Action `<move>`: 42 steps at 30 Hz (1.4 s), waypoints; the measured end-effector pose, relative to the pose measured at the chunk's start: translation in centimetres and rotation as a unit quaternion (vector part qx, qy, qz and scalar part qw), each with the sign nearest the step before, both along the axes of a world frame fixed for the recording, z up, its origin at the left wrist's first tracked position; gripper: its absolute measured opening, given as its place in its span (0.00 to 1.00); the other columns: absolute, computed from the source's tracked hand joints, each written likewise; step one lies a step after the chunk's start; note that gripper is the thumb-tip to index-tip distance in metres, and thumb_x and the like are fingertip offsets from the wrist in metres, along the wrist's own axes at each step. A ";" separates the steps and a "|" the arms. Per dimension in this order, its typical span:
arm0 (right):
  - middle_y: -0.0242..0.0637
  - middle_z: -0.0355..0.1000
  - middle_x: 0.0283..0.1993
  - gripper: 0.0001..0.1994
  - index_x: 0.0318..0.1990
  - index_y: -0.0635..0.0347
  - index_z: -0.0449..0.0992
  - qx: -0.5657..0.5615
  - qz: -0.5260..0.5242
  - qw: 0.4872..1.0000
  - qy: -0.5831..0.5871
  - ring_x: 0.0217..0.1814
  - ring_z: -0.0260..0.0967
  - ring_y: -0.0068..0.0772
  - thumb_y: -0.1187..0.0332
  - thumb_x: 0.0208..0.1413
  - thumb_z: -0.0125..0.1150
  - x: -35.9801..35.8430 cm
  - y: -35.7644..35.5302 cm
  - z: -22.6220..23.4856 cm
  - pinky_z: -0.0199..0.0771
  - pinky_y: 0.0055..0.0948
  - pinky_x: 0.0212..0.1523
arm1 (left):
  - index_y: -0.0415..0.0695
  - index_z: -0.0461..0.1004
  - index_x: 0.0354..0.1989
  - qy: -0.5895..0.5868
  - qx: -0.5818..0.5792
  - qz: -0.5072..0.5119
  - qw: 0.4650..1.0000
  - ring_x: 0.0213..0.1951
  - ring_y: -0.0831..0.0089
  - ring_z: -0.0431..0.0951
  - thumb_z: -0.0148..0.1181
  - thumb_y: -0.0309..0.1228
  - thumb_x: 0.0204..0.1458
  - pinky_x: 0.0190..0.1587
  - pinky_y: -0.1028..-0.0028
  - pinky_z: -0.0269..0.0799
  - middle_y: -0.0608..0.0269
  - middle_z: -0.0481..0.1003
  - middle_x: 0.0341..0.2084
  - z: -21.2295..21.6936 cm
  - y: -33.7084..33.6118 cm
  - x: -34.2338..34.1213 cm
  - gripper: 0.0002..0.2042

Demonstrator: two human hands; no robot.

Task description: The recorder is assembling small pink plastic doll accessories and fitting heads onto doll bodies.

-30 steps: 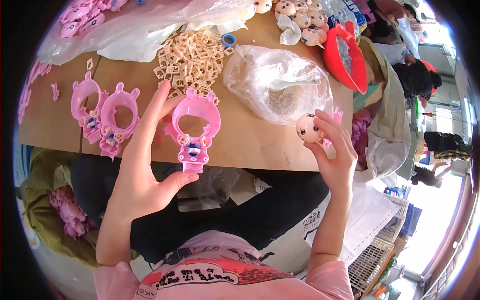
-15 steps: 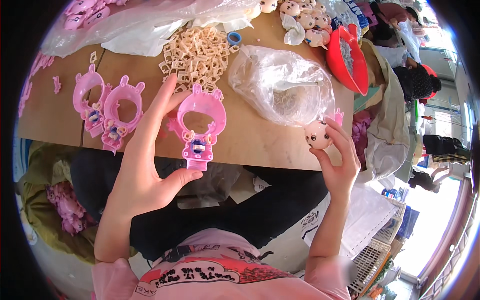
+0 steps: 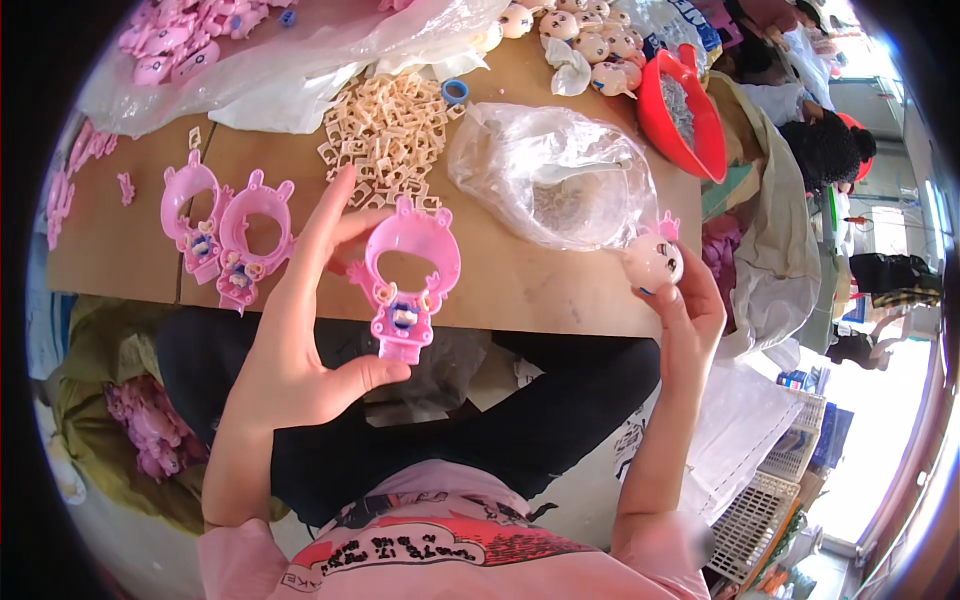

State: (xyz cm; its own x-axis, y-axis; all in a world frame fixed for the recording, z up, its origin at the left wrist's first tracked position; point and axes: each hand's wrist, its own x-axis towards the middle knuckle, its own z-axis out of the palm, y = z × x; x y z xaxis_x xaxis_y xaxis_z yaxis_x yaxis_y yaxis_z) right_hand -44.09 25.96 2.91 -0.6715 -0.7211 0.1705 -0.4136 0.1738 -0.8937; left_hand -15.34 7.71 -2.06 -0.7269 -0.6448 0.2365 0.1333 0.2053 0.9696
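Frame (image 3: 405, 275), pink, light, stiff plastic, sits pinched by its edges in my left hand (image 3: 300, 340); right of it, my right hand (image 3: 690, 315) clasps a smooth head (image 3: 652, 263).

Worktable clutter

Two pink frames (image 3: 225, 235), beige pieces (image 3: 385, 130), clear bag (image 3: 555, 180) and red bowl (image 3: 685, 115) on the brown table (image 3: 510, 285).

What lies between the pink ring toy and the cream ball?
In the head view, bare brown table lies between the pink ring toy and the cream ball.
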 end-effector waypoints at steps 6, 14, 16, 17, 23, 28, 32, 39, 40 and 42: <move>0.45 0.74 0.49 0.29 0.57 0.72 0.68 -0.047 0.057 0.967 -0.243 0.48 0.75 0.36 0.59 0.54 0.66 1.4 -0.5 0.0 0.82 0.36 0.43 | 0.41 0.35 0.72 0.072 0.152 -0.082 0.982 0.56 0.63 0.69 0.79 0.41 0.32 0.58 0.64 0.61 0.49 0.65 0.58 0.4 0.7 0.1 0.63; 0.45 0.72 0.51 0.32 0.57 0.72 0.67 -0.050 0.118 0.966 -0.223 0.52 0.72 0.37 0.62 0.48 0.72 3.3 -1.5 -0.1 0.79 0.36 0.47 | 0.41 0.34 0.71 0.089 0.240 -0.140 0.956 0.57 0.59 0.70 0.80 0.46 0.27 0.59 0.64 0.61 0.45 0.66 0.58 0.9 1.0 0.4 0.67; 0.47 0.69 0.56 0.33 0.57 0.72 0.67 -0.071 0.166 0.961 -0.209 0.58 0.68 0.38 0.70 0.43 0.74 4.2 -1.8 0.1 0.76 0.37 0.54 | 0.40 0.34 0.71 0.105 0.244 -0.157 0.951 0.58 0.58 0.70 0.80 0.46 0.27 0.60 0.63 0.60 0.44 0.67 0.57 0.6 0.9 0.5 0.67; 0.47 0.69 0.56 0.33 0.57 0.72 0.67 -0.069 0.165 0.961 -0.213 0.58 0.68 0.38 0.70 0.43 0.74 4.5 -1.9 0.4 0.76 0.37 0.54 | 0.39 0.33 0.71 0.124 0.246 -0.174 0.945 0.58 0.57 0.69 0.80 0.47 0.27 0.61 0.63 0.59 0.43 0.68 0.56 0.4 0.8 0.4 0.67; 0.50 0.67 0.59 0.31 0.57 0.70 0.68 -0.056 0.248 0.965 -0.068 0.60 0.67 0.41 0.76 0.42 0.72 5.4 -2.7 1.5 0.78 0.35 0.52 | 0.36 0.30 0.70 0.114 0.244 -0.179 0.946 0.55 0.53 0.72 0.81 0.51 0.24 0.55 0.65 0.65 0.35 0.68 0.54 0.6 0.8 0.7 0.72; 0.49 0.68 0.59 0.31 0.57 0.68 0.69 -0.035 0.267 0.962 -0.043 0.59 0.68 0.39 0.78 0.41 0.71 5.7 -2.5 1.6 0.79 0.33 0.51 | 0.36 0.30 0.70 0.116 0.246 -0.176 0.946 0.56 0.52 0.71 0.80 0.51 0.24 0.56 0.65 0.64 0.33 0.68 0.54 0.5 0.9 0.7 0.71; 0.49 0.68 0.58 0.31 0.57 0.67 0.70 -0.026 0.272 0.961 -0.029 0.59 0.69 0.39 0.80 0.40 0.71 5.9 -2.5 1.6 0.79 0.32 0.51 | 0.36 0.31 0.70 0.116 0.248 -0.176 0.946 0.57 0.50 0.70 0.81 0.51 0.24 0.56 0.65 0.64 0.33 0.67 0.54 0.5 0.9 0.8 0.71; 0.49 0.69 0.58 0.30 0.56 0.68 0.71 -0.035 0.275 0.961 -0.019 0.57 0.69 0.38 0.81 0.40 0.70 6.0 -2.8 1.6 0.79 0.32 0.51 | 0.36 0.32 0.70 0.130 0.252 -0.179 0.942 0.57 0.50 0.70 0.81 0.50 0.24 0.56 0.64 0.64 0.33 0.67 0.54 0.6 1.0 0.8 0.71; 0.49 0.69 0.58 0.30 0.56 0.68 0.71 -0.036 0.276 0.961 -0.009 0.57 0.70 0.39 0.81 0.40 0.70 5.9 -2.8 1.6 0.79 0.32 0.51 | 0.36 0.32 0.70 0.131 0.254 -0.178 0.942 0.57 0.50 0.70 0.81 0.50 0.23 0.56 0.64 0.64 0.33 0.67 0.54 0.6 1.0 0.8 0.71; 0.49 0.69 0.58 0.30 0.56 0.68 0.71 -0.037 0.277 0.960 0.001 0.57 0.70 0.39 0.81 0.40 0.70 5.7 -2.8 1.6 0.79 0.33 0.51 | 0.35 0.32 0.70 0.131 0.255 -0.175 0.942 0.57 0.50 0.70 0.81 0.50 0.23 0.56 0.64 0.64 0.33 0.67 0.54 0.6 1.0 0.8 0.71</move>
